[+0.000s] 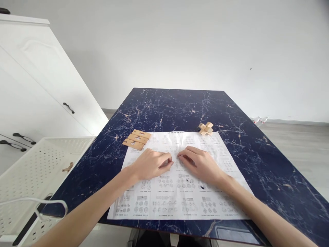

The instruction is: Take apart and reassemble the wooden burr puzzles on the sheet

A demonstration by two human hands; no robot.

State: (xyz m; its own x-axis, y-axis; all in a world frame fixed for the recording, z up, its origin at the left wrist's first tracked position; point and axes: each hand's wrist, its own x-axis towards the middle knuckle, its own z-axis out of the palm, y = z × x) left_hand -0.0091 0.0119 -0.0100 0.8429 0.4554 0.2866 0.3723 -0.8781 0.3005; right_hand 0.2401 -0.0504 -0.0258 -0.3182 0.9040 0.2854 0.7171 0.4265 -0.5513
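A large creased white sheet [172, 192] printed with rows of small diagrams lies flat on the table. My left hand [154, 163] rests on it with loosely curled fingers, the thumb close to the fingertips, and nothing shows in it. Across a small gap, my right hand [199, 163] lies on the sheet too, its fingers curled in and no object visible in them. At the sheet's top left corner are flat wooden puzzle pieces [137, 139] with cut-outs and numbers. An assembled wooden burr puzzle [206, 129] sits at the top right edge.
The table [177, 106] has a dark blue marbled top. Left of it stands a white perforated cart [33, 161] holding a small wooden piece [68, 167], with a white cable [51, 200] nearby. A white cabinet [43, 82] rises behind the cart.
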